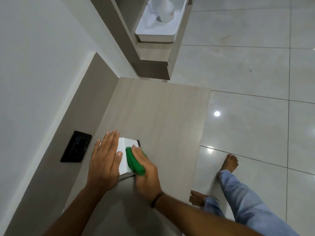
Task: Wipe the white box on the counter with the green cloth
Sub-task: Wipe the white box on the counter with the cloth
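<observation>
A white box (124,154) stands on the pale wood counter (162,120), near its left side. My left hand (104,160) lies flat over the box's left face and top, fingers spread, holding it steady. My right hand (146,172) presses a bunched green cloth (134,161) against the right part of the box's top. The cloth is mostly under my fingers. The box's lower and left sides are hidden by my hands.
A black wall socket plate (76,147) sits on the grey backsplash left of the box. A white tray (160,34) with a white bottle (166,11) rests on a shelf at the back. The counter's right edge drops to a tiled floor (247,65), where my bare feet stand.
</observation>
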